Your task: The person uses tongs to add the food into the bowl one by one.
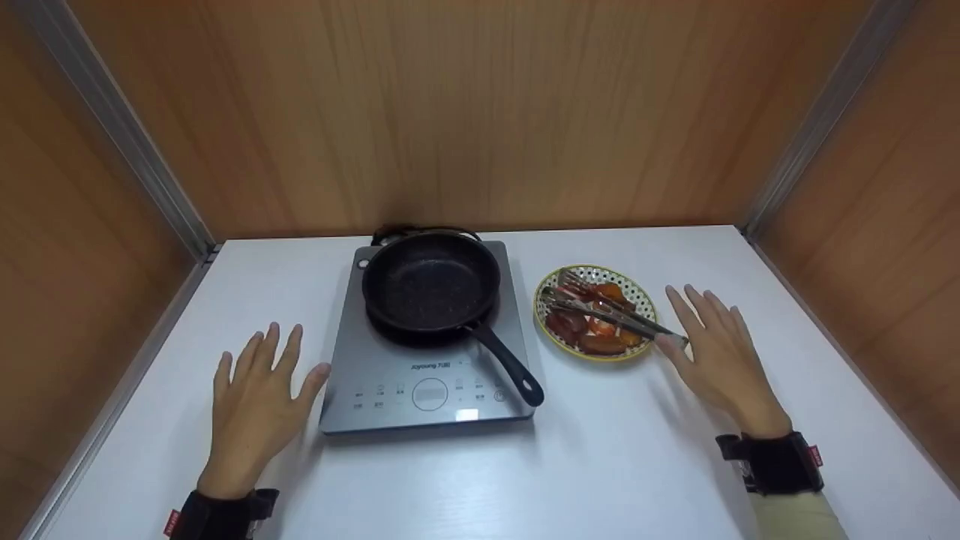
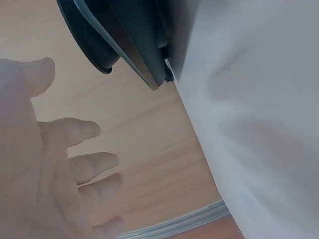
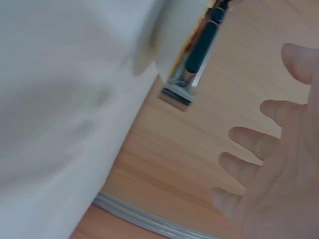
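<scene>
My left hand (image 1: 255, 409) is held with fingers spread, left of a flat induction cooker (image 1: 345, 379). A black frying pan (image 1: 431, 289) sits on the cooker, its handle (image 1: 510, 364) pointing toward the front right. To the right, a dotted plate with a yellow rim (image 1: 559, 345) carries reddish-brown and orange food pieces (image 1: 602, 344). Metal tongs (image 1: 637, 322) lie across that food, their hinged end jutting past the rim. Beside this end is my right hand (image 1: 720, 360), fingers spread and palm bare in the right wrist view. Nothing is in the left palm either.
The white table (image 1: 465, 487) meets a wooden back panel (image 1: 480, 120), with wooden side panels and grey metal corner strips (image 1: 817, 105) around it. A black cable (image 1: 405, 229) lies behind the cooker. Each wrist wears a black strap (image 1: 776, 461).
</scene>
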Demonstrator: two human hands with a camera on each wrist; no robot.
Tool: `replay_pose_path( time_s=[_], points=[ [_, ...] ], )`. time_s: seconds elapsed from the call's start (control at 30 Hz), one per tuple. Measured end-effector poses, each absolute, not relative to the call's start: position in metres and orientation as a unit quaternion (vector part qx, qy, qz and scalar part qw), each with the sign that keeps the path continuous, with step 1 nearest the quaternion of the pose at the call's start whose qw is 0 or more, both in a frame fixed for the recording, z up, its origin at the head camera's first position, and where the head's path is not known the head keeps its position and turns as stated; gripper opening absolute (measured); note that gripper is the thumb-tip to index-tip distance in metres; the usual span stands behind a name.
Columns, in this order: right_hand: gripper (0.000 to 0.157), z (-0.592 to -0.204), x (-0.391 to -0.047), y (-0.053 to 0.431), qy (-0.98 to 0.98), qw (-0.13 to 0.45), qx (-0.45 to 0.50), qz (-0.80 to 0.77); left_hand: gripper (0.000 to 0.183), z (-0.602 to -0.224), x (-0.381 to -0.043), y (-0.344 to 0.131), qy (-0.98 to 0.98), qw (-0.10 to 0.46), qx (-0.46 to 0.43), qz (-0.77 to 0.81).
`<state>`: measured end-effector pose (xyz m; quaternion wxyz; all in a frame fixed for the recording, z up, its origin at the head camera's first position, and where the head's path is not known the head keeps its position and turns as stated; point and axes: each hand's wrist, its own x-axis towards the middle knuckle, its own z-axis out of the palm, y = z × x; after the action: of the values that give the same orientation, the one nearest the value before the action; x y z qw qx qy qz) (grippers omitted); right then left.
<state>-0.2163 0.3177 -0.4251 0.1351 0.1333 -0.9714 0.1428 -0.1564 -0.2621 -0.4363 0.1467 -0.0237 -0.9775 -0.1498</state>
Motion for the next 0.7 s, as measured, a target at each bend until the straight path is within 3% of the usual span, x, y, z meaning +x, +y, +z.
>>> replay_pose_path(
  time_s=[0.4, 0.7],
  points=[
    [0.065, -0.402, -0.234, 0.306, -0.958, 0.165, 0.157, 0.175, 0.068, -0.43, -0.155, -0.25, -0.968, 0.188, -0.023, -0.164],
    [0.063, -0.408, -0.237, 0.309, -0.956, 0.158, 0.162, 0.186, 0.047, -0.412, -0.159, -0.212, -0.952, 0.23, -0.055, -0.195]
  ],
)
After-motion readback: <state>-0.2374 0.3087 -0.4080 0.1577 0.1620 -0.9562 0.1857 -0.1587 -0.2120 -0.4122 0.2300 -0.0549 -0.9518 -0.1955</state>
